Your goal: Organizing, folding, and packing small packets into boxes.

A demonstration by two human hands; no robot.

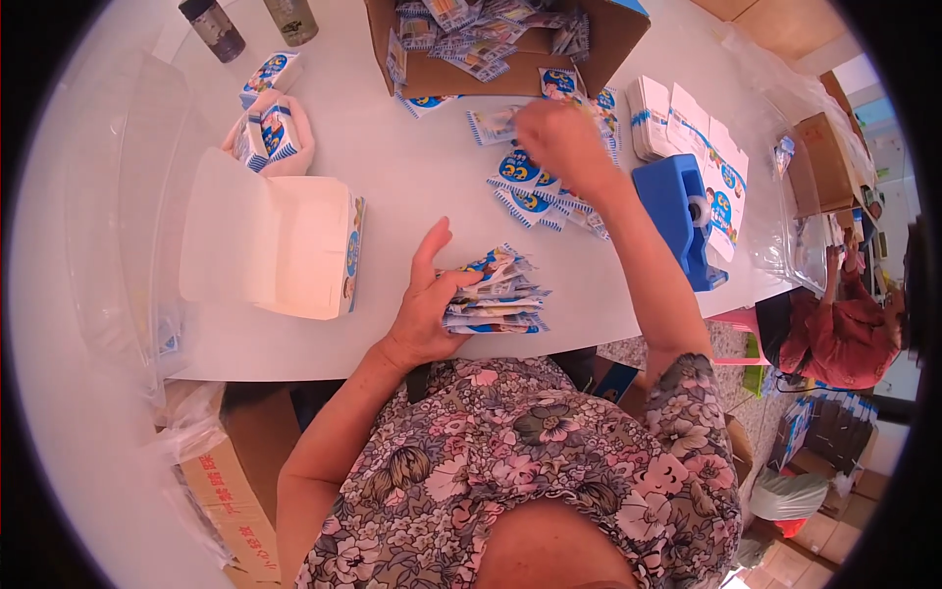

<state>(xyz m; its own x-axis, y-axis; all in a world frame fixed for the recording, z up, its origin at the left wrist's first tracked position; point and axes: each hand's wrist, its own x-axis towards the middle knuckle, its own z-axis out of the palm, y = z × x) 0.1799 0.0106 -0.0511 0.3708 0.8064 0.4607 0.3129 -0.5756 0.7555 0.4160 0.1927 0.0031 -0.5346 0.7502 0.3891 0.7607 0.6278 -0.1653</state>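
While the left hand (424,312) clamps a stack of small flat sachets (496,294) on the near part of the white table (412,177), thumb under and fingers over its left end, the right hand (559,142) reaches far, blurred, fingers curled over the loose sachets (530,191) beside the cardboard box (510,54); whether it grips one I cannot tell. The stack's long axis runs left to right, free ends pointing right. These packets look light, thin and slippery, likely to fan apart, so pinching across one short end seems best.

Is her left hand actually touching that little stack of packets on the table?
Touching. The head view shows the left hand with its fingers curled onto the left end of the stack of packets on the white table, no gap between them.
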